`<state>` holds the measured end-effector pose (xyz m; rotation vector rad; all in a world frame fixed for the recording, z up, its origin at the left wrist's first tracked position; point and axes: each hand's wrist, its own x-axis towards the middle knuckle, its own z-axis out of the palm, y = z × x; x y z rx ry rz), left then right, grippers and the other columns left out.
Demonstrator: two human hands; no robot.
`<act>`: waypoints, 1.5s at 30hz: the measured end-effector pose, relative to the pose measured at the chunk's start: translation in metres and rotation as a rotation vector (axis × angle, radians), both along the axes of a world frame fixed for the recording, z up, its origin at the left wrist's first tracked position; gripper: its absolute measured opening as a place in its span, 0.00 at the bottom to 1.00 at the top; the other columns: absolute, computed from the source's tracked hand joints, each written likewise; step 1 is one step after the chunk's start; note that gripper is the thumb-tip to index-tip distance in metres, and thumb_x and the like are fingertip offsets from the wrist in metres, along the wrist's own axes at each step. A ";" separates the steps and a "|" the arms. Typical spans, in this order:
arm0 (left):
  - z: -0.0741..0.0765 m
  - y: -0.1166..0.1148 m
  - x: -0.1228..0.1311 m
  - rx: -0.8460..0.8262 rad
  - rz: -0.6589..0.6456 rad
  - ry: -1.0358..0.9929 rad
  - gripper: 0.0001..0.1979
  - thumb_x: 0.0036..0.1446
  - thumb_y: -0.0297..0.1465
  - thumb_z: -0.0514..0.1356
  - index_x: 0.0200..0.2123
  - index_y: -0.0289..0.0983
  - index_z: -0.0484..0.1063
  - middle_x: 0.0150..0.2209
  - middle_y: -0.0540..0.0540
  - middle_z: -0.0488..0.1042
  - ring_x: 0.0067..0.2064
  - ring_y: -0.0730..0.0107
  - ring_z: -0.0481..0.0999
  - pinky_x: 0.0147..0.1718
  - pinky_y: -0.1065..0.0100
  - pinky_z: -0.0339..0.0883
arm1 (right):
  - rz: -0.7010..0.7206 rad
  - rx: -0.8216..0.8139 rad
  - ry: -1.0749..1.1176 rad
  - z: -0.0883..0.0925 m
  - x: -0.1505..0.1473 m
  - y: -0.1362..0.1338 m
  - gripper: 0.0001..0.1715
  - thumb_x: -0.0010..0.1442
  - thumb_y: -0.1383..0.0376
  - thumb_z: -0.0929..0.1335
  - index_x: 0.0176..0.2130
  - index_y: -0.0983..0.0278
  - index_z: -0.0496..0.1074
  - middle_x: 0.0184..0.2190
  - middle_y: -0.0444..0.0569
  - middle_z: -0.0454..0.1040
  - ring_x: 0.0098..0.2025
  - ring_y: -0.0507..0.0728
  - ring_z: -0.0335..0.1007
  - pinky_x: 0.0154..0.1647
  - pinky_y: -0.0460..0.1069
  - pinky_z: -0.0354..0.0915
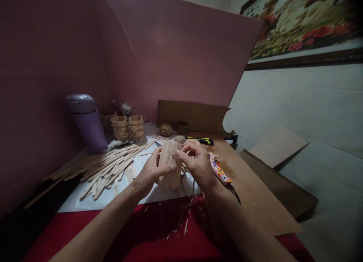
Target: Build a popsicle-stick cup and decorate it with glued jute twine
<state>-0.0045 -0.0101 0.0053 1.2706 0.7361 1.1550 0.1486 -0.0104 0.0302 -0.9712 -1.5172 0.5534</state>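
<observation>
No legible text, brand or number noted. A white label (126, 108) is seen at the back, above the small wooden cups (136, 128); dark marks are carried on it, too small and blurred to be read. On the yellow-and-black cutter (200, 140), any print is lost to dim light. On the patterned handle (222, 173), only flowers can be made out.

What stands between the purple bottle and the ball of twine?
In the head view, two wooden cups stand between the purple bottle and the twine ball.
</observation>
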 end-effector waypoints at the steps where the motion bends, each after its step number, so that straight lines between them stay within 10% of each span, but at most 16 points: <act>1: 0.000 0.000 0.000 0.007 0.003 -0.001 0.35 0.44 0.35 0.69 0.56 0.37 0.61 0.49 0.39 0.71 0.50 0.52 0.71 0.44 0.59 0.66 | -0.001 0.001 -0.001 0.000 0.000 0.000 0.10 0.52 0.63 0.70 0.22 0.62 0.68 0.34 0.47 0.64 0.40 0.56 0.61 0.42 0.52 0.60; 35: 0.002 -0.002 0.004 -0.076 0.087 -0.052 0.26 0.55 0.42 0.61 0.55 0.39 0.65 0.44 0.43 0.76 0.42 0.56 0.76 0.36 0.63 0.69 | -0.024 0.034 -0.020 -0.003 -0.005 -0.001 0.12 0.56 0.62 0.69 0.24 0.62 0.68 0.33 0.47 0.66 0.39 0.56 0.64 0.40 0.51 0.63; 45: 0.005 -0.002 0.001 -0.079 0.126 -0.049 0.22 0.54 0.42 0.60 0.50 0.38 0.68 0.38 0.46 0.76 0.35 0.62 0.75 0.29 0.68 0.67 | 0.087 -0.201 0.058 -0.003 0.004 -0.004 0.11 0.53 0.58 0.71 0.28 0.63 0.69 0.25 0.43 0.69 0.27 0.52 0.63 0.28 0.47 0.60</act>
